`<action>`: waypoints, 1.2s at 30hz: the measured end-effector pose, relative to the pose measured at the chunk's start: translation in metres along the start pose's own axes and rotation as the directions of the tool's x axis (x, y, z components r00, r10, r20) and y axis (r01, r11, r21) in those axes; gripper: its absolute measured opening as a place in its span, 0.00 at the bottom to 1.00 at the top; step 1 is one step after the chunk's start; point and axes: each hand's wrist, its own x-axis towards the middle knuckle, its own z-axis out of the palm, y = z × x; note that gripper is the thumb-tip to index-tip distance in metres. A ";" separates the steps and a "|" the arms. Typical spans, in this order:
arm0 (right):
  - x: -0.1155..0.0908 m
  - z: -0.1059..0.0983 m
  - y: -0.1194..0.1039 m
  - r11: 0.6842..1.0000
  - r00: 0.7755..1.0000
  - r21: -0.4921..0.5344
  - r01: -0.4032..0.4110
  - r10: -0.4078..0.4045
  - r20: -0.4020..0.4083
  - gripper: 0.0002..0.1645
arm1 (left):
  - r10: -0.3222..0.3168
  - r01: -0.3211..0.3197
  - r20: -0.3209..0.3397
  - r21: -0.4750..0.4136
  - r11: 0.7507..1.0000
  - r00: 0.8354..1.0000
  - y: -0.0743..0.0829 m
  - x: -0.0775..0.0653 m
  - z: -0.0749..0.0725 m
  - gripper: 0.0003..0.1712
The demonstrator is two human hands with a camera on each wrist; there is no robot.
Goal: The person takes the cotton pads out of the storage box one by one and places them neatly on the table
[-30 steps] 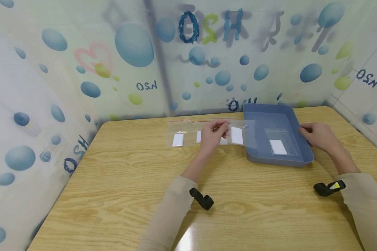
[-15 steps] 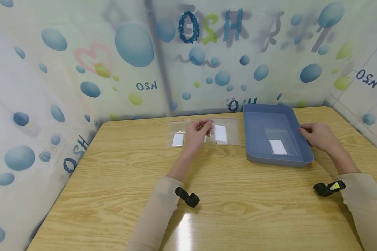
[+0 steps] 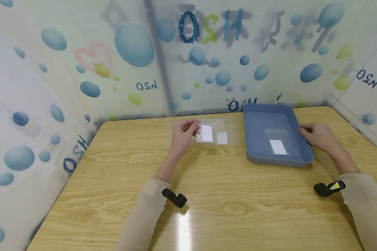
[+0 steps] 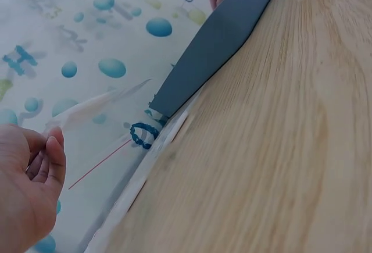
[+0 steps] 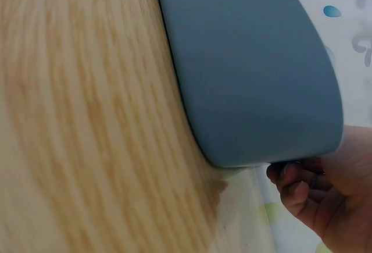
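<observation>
My left hand (image 3: 183, 134) pinches a clear zip bag with a white card (image 3: 206, 133) in it, raised over other bags lying at the back of the table. The thumb and fingertip nip the held zip bag (image 4: 93, 104) by its edge in the left wrist view. To the right of it, a white card (image 3: 222, 138) shows inside a bag on the table; the hand and held bag hide part of the rest. My right hand (image 3: 317, 135) grips the right rim of a blue tray (image 3: 270, 161), its fingers curled against the outer wall. One zip bag (image 3: 278, 147) with a white card lies in the tray.
The wooden table (image 3: 226, 198) runs back to a wall sheet (image 3: 138, 101) printed with bubbles and letters. Black wrist cameras sit on both sleeves. The tray stands near the back right of the table.
My left hand has moved left with the zip bag, away from the tray and over the row of bags. The right hand and the tray have stayed where they were.
</observation>
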 end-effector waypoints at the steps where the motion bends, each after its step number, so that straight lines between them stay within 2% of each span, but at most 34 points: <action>1: 0.000 0.000 0.000 1.000 1.000 0.000 -0.001 0.001 0.000 0.23 | -0.001 0.001 -0.003 0.001 1.000 1.000 0.000 0.000 -0.003 0.10; 13: 0.000 0.001 0.001 1.000 1.000 -0.019 -0.006 0.006 -0.013 0.23 | 0.004 -0.003 -0.027 0.031 1.000 1.000 0.002 0.000 -0.030 0.12; 18: 0.001 0.001 0.002 1.000 1.000 -0.004 -0.016 0.016 0.005 0.24 | 0.003 -0.003 -0.035 -0.004 1.000 0.999 0.003 0.000 -0.042 0.13; 25: 0.000 0.000 -0.001 1.000 1.000 -0.002 -0.025 0.025 0.017 0.24 | 0.008 -0.007 -0.055 0.022 1.000 0.998 0.004 -0.002 -0.061 0.14; 36: 0.000 0.001 0.000 1.000 1.000 -0.012 -0.017 0.017 -0.003 0.24 | -0.016 0.019 -0.091 0.037 0.999 0.996 0.003 -0.007 -0.089 0.14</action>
